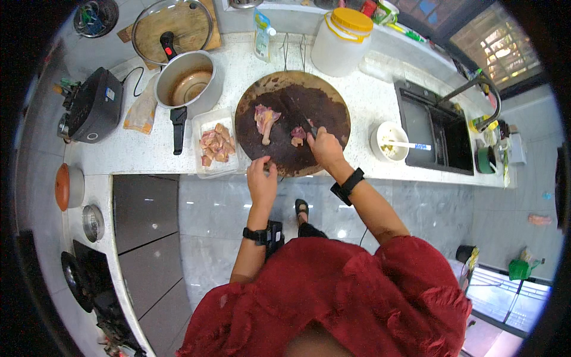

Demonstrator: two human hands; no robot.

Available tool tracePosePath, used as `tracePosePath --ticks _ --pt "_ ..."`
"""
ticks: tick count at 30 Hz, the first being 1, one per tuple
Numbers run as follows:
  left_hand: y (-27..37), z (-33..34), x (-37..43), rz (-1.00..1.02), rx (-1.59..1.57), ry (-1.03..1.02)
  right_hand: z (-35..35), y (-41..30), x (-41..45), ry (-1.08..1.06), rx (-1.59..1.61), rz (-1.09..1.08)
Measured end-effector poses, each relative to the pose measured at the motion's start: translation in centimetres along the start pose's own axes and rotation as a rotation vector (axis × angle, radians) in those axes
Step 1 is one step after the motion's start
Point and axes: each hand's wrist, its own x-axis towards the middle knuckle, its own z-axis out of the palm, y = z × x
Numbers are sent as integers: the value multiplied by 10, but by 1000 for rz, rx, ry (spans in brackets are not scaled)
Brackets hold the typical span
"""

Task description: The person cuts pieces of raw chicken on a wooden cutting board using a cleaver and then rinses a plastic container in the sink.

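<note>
My right hand (326, 149) grips the black handle of a knife (313, 130); its dark blade, hard to make out, lies over the round wooden chopping board (287, 156). Just left of the handle sits a small piece of raw meat (298, 135). A raw poultry leg (266, 122) with its bone end towards me rests on the board's left half. By the board's front left edge is my left hand (262, 180), fingers bent, thumb apart, with nothing visible in it. Chopped raw meat pieces (217, 145) fill part of a clear plastic container (201, 172) left of the board.
Behind the container stands a pressure cooker pot (209, 100), its black handle pointing towards me. A white bowl (387, 156) with a utensil across it is right of the board, before the black sink (446, 138). A yellow-lidded plastic jar (339, 49) stands behind the board.
</note>
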Motion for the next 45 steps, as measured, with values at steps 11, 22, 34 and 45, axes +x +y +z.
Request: tracePosePath --ticks 11,22,34,45 --pt "-2 1 8 46 19 31 2 11 11 14 16 -93" --pt "27 39 32 132 120 -104 4 33 -3 46 7 -150" --pt "29 92 76 258 262 -205 9 36 -14 -52 -17 -62" --pt "33 96 80 226 310 -136 5 24 2 -108 14 -56"
